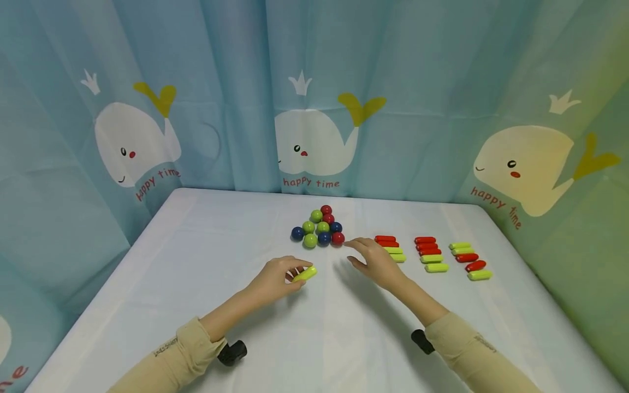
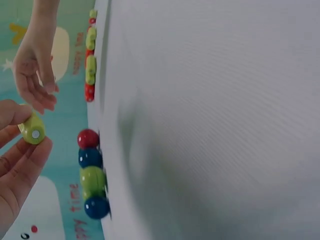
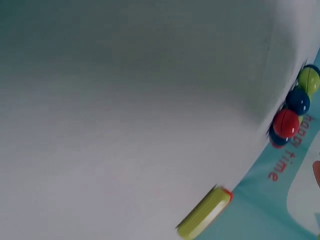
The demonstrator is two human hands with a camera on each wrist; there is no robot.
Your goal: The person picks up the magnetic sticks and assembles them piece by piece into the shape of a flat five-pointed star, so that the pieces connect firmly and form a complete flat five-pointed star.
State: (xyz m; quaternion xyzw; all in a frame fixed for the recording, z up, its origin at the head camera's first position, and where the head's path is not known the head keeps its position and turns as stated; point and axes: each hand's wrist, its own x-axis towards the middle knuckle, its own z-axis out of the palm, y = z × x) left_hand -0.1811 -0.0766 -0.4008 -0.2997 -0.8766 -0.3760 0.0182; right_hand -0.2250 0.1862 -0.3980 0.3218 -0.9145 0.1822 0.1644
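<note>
On my feed, the left hand [image 1: 277,277] pinches 1 green rod [image 1: 307,274] above the table [image 1: 172,267]. The right hand [image 1: 377,264] is empty, fingers loosely spread, near 10 clustered balls [image 1: 322,227]. Beyond it and rightward, I see red and green rods [image 1: 429,252] lying in 3 columns.
</note>
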